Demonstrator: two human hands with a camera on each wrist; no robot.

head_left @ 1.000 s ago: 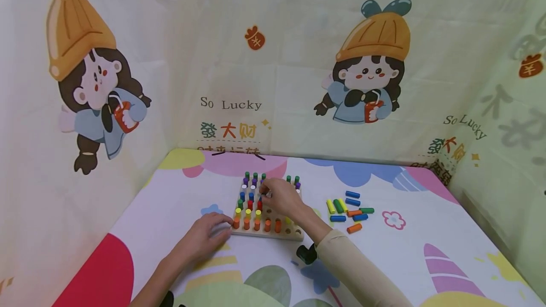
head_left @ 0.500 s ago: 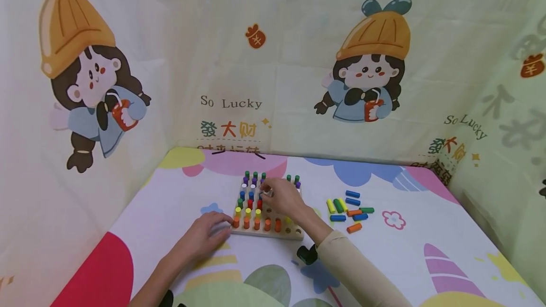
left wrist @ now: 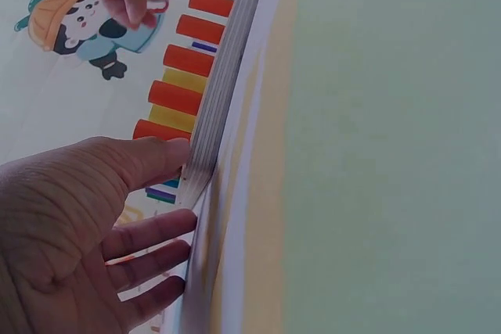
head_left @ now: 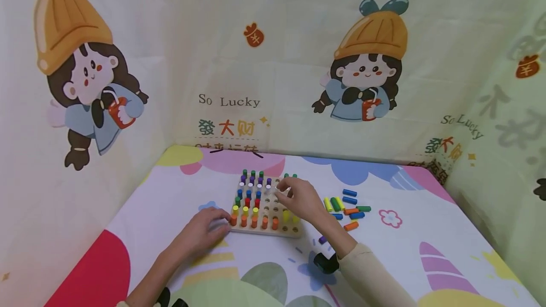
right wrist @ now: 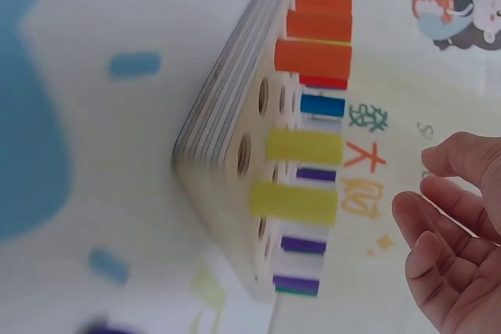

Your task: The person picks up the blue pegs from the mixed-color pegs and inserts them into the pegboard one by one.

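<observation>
Fabric (head_left: 281, 70) printed with cartoon figures (head_left: 371, 89) hangs behind a patterned table (head_left: 396, 259), where the wooden peg board (head_left: 266, 233) lies flat. Against the board's near left corner rests the left hand (head_left: 208, 225), fingers fairly straight and thumb on the wood, holding no peg. Over the back right part hovers the right hand (head_left: 302, 198), its fingers loosely bent with a slight gap between thumb and forefinger; no held peg can be made out, though a pale spot by the fingertips is too small to tell. Off the board's right side lie loose pegs (head_left: 334, 204) in yellow, green, orange and blue, while a lone purple peg (head_left: 323, 239) is partly hidden by the right forearm (head_left: 337, 236). Half a second ago the right hand covered the fourth place of the white row; it has now shifted rightward, and a white peg (head_left: 268, 186) stands upright there, which suggests that place is done. Unfilled holes (head_left: 285, 229) show in the middle and at the front right, so the work looks unfinished.
</observation>
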